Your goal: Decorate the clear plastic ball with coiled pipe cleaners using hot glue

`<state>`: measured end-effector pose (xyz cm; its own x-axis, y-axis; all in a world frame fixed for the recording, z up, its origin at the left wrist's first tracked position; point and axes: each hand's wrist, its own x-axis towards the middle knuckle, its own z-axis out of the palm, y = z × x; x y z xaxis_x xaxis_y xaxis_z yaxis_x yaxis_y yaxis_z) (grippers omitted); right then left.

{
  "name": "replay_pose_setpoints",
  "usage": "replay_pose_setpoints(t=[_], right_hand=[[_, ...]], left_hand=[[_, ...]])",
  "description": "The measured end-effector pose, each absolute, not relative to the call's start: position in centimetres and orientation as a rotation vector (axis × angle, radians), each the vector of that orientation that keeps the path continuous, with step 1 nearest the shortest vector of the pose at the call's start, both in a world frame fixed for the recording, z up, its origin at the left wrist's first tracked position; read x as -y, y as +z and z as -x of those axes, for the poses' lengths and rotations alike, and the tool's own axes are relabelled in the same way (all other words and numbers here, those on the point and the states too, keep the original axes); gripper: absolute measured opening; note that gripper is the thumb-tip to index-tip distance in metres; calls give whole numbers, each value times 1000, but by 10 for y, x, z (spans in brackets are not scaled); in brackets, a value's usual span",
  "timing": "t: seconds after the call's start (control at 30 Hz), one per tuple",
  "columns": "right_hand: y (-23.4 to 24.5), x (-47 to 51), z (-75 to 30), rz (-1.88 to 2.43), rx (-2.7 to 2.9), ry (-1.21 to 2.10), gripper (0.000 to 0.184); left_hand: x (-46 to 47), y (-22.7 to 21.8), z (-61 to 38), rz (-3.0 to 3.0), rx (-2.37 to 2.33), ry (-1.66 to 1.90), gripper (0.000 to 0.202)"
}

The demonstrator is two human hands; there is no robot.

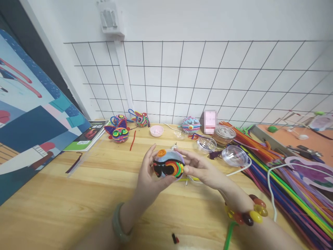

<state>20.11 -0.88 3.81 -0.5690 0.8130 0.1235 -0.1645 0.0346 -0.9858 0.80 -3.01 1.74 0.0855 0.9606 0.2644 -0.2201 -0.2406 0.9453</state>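
Observation:
Between both hands, above the wooden table (pixel 104 194), is a round ball (pixel 168 164) partly covered in coloured pipe cleaners. Its near side has black shapes like eyes and curved bands of red, orange, yellow and green; an orange coil sits at its upper left, and a pale bare part shows on top. My left hand (pixel 153 173) cups the ball's left side, thumb along the bottom. My right hand (pixel 199 166) holds its right side, thumb and fingers against the coloured bands. Just behind the ball lies a small white item that I cannot make out.
Finished pipe-cleaner balls (pixel 120 133) and a pink dish (pixel 156 131) stand along the back. Clear plastic half-shells (pixel 235 155) lie at right, beside bundles of pipe cleaners (pixel 288 194) and a white cable (pixel 270 194). A book (pixel 87 136) and illustrated board (pixel 39 121) are at left.

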Motion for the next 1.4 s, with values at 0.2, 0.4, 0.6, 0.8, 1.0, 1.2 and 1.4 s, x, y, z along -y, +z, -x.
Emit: replay_pose_setpoints(t=[0.2,0.4,0.6,0.8,1.0,1.2,1.4], right_hand=[[35,8,-200,664,1563,1666,60],[33,7,-201,668,1588,1666,60],[33,7,-199,699,1602,1660,63],[32,6,-199,683,1609,1687,64],[30,6,-199,671,1604,1712,65],[29,7,-198,699,1599,1739,70],[33,9,-196,680,1619,1705,63]], left_hand=[[38,17,-11,-1354,-958,1450,90],[39,19,-14,-1333,-1032,1454,84],[40,19,-16,-1362,-1046,1465,77],[45,18,-20,-1444,-1102,1555,76],[48,17,-22,-1483,-1142,1620,76],[50,15,-20,-1525,-1132,1665,78],[50,17,-21,-1490,-1133,1653,77]])
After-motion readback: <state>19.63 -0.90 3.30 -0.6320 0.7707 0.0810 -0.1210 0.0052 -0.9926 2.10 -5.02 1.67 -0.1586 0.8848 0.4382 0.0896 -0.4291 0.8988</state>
